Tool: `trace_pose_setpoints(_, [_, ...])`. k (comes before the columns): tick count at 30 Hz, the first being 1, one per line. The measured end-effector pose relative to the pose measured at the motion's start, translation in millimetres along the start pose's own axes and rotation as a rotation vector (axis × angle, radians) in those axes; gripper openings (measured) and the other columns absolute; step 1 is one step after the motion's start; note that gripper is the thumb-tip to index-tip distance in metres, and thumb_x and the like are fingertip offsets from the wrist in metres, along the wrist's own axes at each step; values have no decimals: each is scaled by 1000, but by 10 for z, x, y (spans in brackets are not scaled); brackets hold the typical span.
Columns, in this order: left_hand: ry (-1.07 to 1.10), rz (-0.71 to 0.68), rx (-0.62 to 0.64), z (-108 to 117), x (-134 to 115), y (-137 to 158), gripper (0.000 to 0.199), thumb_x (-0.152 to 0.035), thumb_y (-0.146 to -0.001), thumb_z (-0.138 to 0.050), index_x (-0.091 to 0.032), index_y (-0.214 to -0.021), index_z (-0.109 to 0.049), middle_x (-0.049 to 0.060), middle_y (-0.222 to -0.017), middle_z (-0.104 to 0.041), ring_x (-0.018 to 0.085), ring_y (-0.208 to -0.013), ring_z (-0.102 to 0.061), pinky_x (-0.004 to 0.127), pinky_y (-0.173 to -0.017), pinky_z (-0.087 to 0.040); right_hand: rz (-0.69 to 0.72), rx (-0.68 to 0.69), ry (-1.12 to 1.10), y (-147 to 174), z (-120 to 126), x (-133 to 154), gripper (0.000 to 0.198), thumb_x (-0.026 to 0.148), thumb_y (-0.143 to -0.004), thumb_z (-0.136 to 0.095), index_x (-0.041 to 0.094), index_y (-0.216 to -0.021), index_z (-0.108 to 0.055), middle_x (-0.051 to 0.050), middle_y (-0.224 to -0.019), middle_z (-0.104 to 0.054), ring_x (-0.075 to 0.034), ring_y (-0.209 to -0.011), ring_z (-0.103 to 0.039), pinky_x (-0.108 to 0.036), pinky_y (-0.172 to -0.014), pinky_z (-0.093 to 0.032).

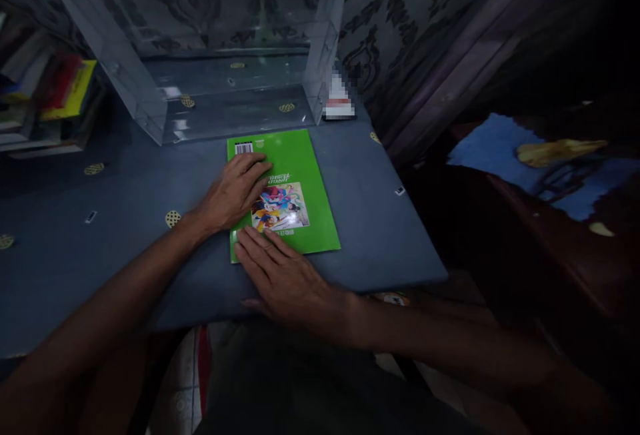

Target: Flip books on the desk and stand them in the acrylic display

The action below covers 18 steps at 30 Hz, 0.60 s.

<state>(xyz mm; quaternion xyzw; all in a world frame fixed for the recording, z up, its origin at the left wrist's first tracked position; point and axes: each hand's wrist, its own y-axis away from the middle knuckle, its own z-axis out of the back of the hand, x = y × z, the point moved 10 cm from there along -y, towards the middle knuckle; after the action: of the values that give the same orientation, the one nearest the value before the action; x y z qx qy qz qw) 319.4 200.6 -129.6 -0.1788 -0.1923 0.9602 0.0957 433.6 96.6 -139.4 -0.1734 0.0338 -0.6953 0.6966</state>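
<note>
A green book (pixel 315 201) with a colourful picture and a barcode lies on the grey-blue table (pixel 370 221), its print upside down from where I look. My left hand (pixel 235 188) rests on the left part of its cover, fingers stretched toward the right. Across the near left corner lies my right hand (pixel 280 271), flat, with its fingers pointing up and left over the edge of the cover. Its thumb hangs by the table's front edge. Neither hand grasps anything.
Behind the book stands a clear plastic rack (pixel 150 115). Stacked books (pixel 45 115) pile up at the far left. A small blurred item (pixel 340 105) sits beside the rack's right side. Patterned curtain (pixel 375 41) hangs behind. Blue cloth (pixel 490 148) lies off to the right.
</note>
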Motion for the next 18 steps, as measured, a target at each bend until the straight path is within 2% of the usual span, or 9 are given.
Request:
trace_pose_setpoints(6, [-34, -22, -8, 7, -26, 13, 38, -33, -107, -39, -13, -128, -63, 17, -131, -64, 27, -124, -59, 51, -110, -48, -154, 21, 26, 534, 212, -384, 67, 34, -101, -58, -4, -152, -39, -29, -160, -37, -36, -155, -28, -56, -122, -39])
trace_pose_setpoints(9, [-74, -35, -24, 29, -46, 1, 37, -34, -107, -41, -12, -126, -63, 18, -129, -65, 28, -123, -60, 52, -108, -50, -201, 13, 32, 741, 303, -603, 62, 29, -104, -51, 3, -157, -34, -24, -159, -42, -33, -154, -32, -60, -121, -37])
trace_pose_setpoints(14, [-170, 0, -18, 28, -132, 23, 36, -38, -105, -45, -14, -124, -65, 19, -133, -63, 33, -126, -59, 59, -107, -50, -216, 29, -19, 725, 343, -940, 73, 36, -99, -62, 15, -161, -30, -19, -160, -44, -30, -153, -36, -59, -122, -35])
trace_pose_setpoints(18, [-178, 17, 32, -46, -322, 211, 41, -41, -106, -45, -16, -135, -58, 17, -145, -58, 33, -138, -53, 57, -113, -47, -197, -19, -27, 636, 390, -1012, 69, 38, -98, -64, 14, -157, -38, -20, -157, -49, -30, -150, -41, -60, -120, -38])
